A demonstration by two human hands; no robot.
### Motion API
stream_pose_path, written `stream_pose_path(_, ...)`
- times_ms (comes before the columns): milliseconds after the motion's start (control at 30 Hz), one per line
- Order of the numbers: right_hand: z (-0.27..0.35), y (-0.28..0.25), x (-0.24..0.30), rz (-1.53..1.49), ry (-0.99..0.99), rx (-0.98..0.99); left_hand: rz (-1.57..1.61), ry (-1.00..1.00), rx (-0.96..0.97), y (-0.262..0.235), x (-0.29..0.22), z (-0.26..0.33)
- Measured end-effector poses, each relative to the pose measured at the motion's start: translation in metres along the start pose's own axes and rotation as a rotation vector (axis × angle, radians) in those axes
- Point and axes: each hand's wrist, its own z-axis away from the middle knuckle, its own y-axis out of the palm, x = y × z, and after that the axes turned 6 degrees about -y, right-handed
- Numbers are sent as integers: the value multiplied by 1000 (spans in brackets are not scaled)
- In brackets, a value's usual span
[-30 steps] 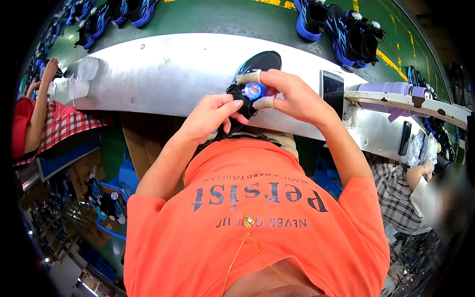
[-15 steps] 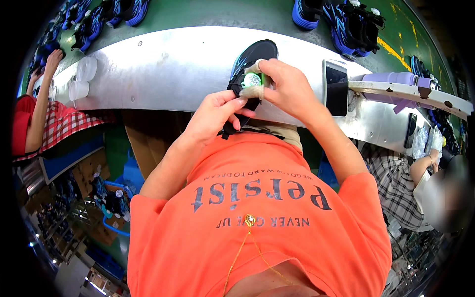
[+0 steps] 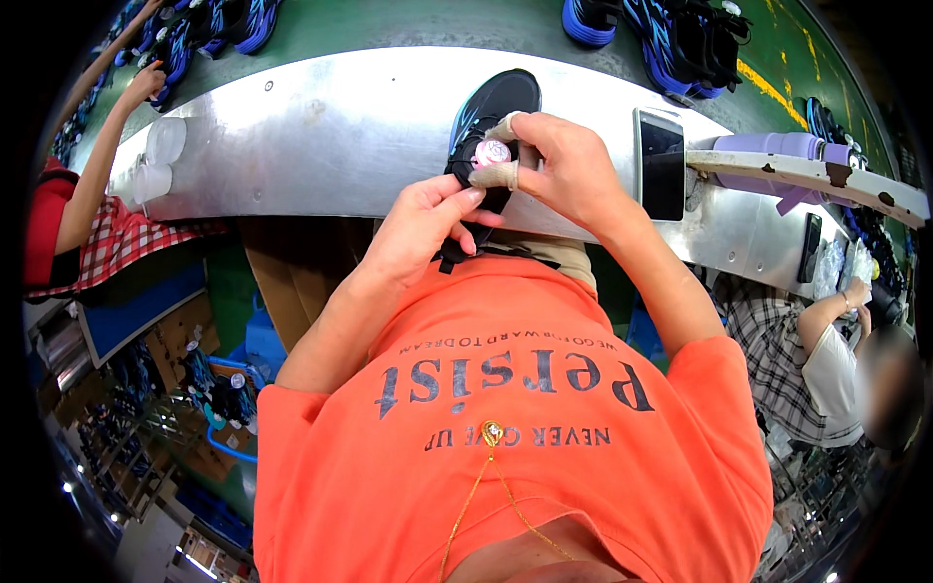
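Observation:
A black shoe with blue streaks (image 3: 507, 94) lies on the metal bench, its toe pointing away from me. On its upper sits a round dial (image 3: 492, 154), lit pinkish white. My right hand (image 3: 567, 167) has pale covers on the thumb and index finger, which close around the dial from its right side. My left hand (image 3: 420, 219) grips the near left part of the shoe, thumb and fingers pinched at its edge. The fingers partly hide the shoe's heel end and opening.
On the metal bench (image 3: 292, 146) lie a phone (image 3: 661, 165) and, at left, clear plastic cups (image 3: 166, 141). A chipped white bar (image 3: 807, 173) and a purple bottle (image 3: 777, 148) are at right. Shoes (image 3: 671, 49) stand on the green surface beyond. Co-workers sit on both sides.
The dial's light has turned from green to pinkish white. My hands keep nearly the same grip. At left, a co-worker's arm has moved among the shoes.

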Motion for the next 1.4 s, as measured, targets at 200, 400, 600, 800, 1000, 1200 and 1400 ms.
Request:
stream_pose_path(200,5,10,-5,-142,-146,-70,-17,-37,-15,3,-1,6)
stream_pose_path(400,5,1,-6,-177,-175,-15,22,0,26,0,4,5)
stream_pose_path(600,5,9,-11,-100,-158,-117,53,-26,23,3,0,-1)
stream_pose_path(800,3,-3,-21,-191,-138,-67,65,-60,11,11,-3,-13)
stream_pose_path(1000,-5,-7,-36,-202,-277,-140,107,-73,37,16,-10,-22)
stream_pose_path(1200,1,-8,-24,-204,16,-80,184,-86,38,21,-11,-28)
stream_pose_path(1400,-8,-20,-45,-226,-243,-61,131,-139,56,21,-19,-33)
